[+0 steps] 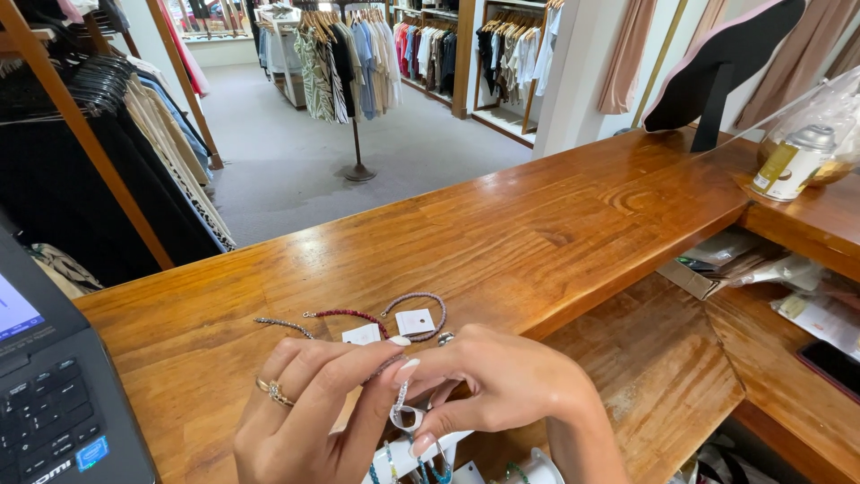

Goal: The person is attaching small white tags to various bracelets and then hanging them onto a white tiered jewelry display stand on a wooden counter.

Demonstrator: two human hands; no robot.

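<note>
Left hand [305,408]: at 6 o'clock in the view, fingers curled narrow, pinching a thin silver bracelet [400,399] between thumb and forefinger; gold ring [274,392] on one finger.

Right hand [502,381]: just at 3 o'clock of the left hand, fingertips touching it, closed on the same silver bracelet and its small white tag [408,418] from below.

Silver bracelet: held in the air between both hands, above the near edge of the table [537,233].

Beaded bracelets, laid flat on the table at 12 o'clock of the hands: a grey one [285,324], a dark red one [345,314], a mauve one [417,298] with a white square tag [415,322].

Turquoise beaded pieces [434,471] on white cards: beneath the hands, partly hidden.

Laptop [54,394]: at 9 o'clock, on the table edge.

Tin can [793,161]: at 2 o'clock, well apart.

Clothes racks [349,54]: at 12 o'clock, beyond the table.
</note>
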